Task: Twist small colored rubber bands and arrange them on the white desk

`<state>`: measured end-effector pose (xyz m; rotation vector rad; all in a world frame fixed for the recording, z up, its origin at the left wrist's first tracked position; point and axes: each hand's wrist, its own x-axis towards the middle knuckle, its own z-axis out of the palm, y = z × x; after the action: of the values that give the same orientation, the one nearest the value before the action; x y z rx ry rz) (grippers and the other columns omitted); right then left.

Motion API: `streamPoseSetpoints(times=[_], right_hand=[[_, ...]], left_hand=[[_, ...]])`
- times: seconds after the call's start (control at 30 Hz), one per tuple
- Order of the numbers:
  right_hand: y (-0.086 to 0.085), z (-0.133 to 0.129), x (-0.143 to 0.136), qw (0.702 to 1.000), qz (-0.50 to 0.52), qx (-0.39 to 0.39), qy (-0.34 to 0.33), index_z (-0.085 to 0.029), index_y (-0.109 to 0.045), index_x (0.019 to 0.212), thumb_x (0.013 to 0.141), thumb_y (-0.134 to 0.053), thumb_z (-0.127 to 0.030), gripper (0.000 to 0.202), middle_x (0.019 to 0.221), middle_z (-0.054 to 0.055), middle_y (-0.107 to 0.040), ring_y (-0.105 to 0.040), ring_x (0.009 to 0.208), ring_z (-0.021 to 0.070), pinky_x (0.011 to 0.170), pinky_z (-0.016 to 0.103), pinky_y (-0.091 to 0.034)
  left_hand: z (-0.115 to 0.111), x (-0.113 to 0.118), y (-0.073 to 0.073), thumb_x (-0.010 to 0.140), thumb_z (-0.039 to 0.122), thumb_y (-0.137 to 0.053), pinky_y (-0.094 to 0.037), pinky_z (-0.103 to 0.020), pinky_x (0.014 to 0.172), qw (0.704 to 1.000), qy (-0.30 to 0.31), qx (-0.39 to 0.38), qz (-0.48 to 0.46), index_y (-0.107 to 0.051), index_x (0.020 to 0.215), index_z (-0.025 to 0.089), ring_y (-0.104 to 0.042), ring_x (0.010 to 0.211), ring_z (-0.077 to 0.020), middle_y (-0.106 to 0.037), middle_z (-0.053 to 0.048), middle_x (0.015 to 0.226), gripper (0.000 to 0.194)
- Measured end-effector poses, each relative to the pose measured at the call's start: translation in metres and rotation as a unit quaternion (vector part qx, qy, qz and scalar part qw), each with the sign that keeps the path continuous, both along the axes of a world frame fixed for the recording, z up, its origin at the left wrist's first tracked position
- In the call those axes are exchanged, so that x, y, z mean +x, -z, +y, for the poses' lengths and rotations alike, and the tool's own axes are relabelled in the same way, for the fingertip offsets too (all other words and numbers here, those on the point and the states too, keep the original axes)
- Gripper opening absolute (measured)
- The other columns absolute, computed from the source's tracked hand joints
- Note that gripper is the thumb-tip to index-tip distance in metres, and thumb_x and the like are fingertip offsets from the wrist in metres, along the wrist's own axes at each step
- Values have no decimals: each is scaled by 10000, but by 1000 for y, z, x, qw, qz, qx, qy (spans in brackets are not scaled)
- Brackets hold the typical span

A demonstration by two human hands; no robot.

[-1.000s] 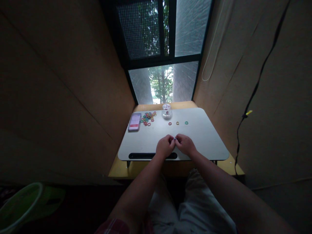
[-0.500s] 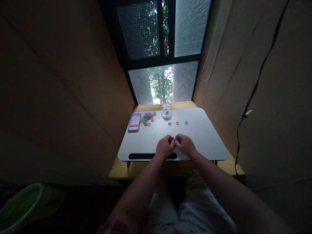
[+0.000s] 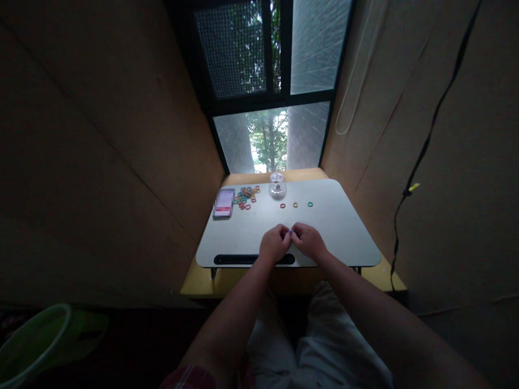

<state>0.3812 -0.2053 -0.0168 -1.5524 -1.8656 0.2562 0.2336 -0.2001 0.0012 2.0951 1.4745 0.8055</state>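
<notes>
Over the front middle of the white lap table (image 3: 336, 232), my left hand (image 3: 275, 243) and my right hand (image 3: 308, 240) meet fingertip to fingertip. Both are closed in a pinch on something tiny and pale bluish, mostly hidden by the fingers; its kind does not show. Beyond them lie three small rings like rubber bands in a row: a red ring (image 3: 283, 206), a yellow ring (image 3: 295, 205) and a green ring (image 3: 310, 205). A loose pile of coloured rings (image 3: 246, 195) lies at the back left.
A clear lidded jar (image 3: 277, 189) stands at the table's back edge. A phone-like slab (image 3: 224, 203), its screen blurred, lies at the left. Along the front edge runs a black slot (image 3: 235, 260). A green basket (image 3: 57, 335) is at lower left; a black cord (image 3: 425, 140) hangs right.
</notes>
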Motion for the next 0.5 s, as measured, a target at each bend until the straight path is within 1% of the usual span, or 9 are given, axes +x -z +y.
streamPoseSetpoints(times=[0.37,0.5], right_hand=[[-2,-1,0,1000,1,0,-4,-204,-561,693,780,-496,-238,114,653,1,-581,-494,611,134,595,242,-327],[-2,0,0,1000,-2,0,-1,-203,-565,683,777,-498,-242,122,644,0,-576,-485,603,132,589,241,-323]], left_hand=[[2,-1,5,854,339,-495,-383,-248,627,1000,8,12,-9,-609,859,216,-564,688,-133,-658,-4,777,168],[2,-1,4,853,336,-496,-390,-249,643,1000,4,5,2,-613,861,212,-571,704,-135,-661,-9,786,171]])
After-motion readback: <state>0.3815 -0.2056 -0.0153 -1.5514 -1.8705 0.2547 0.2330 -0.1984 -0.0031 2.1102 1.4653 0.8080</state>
